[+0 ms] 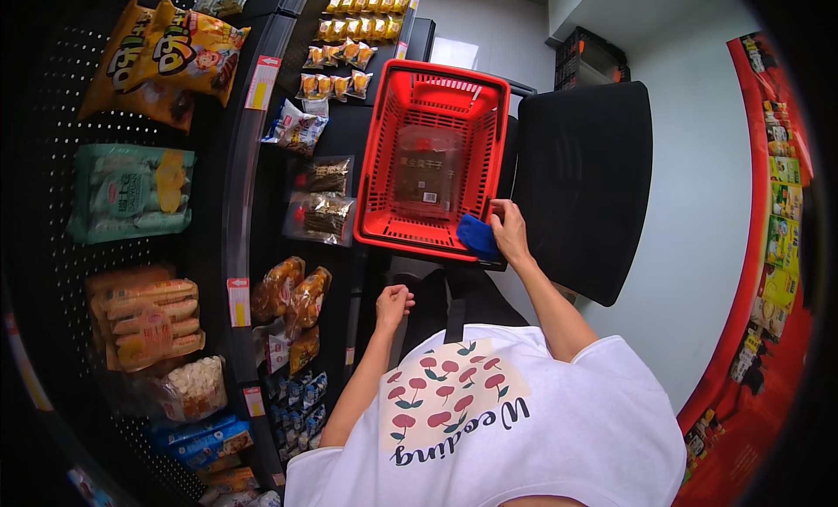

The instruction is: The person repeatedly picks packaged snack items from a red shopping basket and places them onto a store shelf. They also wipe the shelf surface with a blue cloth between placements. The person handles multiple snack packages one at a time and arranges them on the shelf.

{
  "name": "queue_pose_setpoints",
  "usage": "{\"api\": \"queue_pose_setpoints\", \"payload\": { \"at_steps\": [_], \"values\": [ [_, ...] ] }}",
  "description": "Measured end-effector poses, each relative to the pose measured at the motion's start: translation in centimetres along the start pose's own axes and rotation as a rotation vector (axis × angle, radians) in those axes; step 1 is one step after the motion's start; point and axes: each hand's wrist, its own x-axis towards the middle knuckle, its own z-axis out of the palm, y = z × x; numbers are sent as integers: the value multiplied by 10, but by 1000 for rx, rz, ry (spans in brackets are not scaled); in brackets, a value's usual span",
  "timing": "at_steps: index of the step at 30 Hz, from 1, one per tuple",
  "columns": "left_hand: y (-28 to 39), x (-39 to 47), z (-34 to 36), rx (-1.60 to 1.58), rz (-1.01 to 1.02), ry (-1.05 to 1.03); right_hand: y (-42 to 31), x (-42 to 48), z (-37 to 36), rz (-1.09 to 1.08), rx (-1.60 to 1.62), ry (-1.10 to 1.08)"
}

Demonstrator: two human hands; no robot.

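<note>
A red plastic shopping basket (pixel 433 247) with slotted walls is in front of me. On its floor lies a clear plastic package with brown contents (pixel 429 176), bearing writing and a barcode. My right hand (pixel 510 230) is at the basket's near right corner, with bent fingers on the rim. Beside its thumb, a blue cloth-like item (pixel 476 236) hangs over that corner. Whether the fingers grip this item or only the rim is not clear. Apart from the basket, my left hand (pixel 393 304) hangs below its near edge, fingers curled, with nothing visible in it.
Black shelving (pixel 239 173) runs along my left, holding yellow snack bags (pixel 190 55), a green package (pixel 134 189) and bagged bread (pixel 157 323). A black chair-like panel (pixel 579 186) stands right of the basket. Behind it is a black crate (pixel 589 58). A red printed banner (pixel 753 258) borders the far right.
</note>
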Motion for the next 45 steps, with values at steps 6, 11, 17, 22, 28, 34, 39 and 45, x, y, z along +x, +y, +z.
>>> {"api": "queue_pose_setpoints", "payload": {
  "at_steps": [6, 11, 17, 22, 28, 34, 39, 45],
  "values": [
    [-12, -2, 2, -86, -26, 12, 30, 52, 92, 414, 389, -351],
    [-37, 3, 0, -182, -77, 1, 81, 89, 157, 717, 303, -335],
    [-76, 0, -11, -246, -229, 57, 117, 110, 192, 717, 143, -299],
    [-91, -7, -17, -323, -295, 79, 127, 112, 206, 649, -59, -221],
    [-96, -1, -20, -347, -317, 79, 144, 117, 231, 466, -220, -86],
    [-90, 2, -27, -376, -307, 97, 114, 134, 240, 578, 92, -119],
    [-76, 2, -33, -358, -248, 92, 80, 148, 232, 447, 74, -225],
    [-14, 2, -40, -276, -9, 76, 42, 111, 164, 125, 274, -194]
  ]
}}
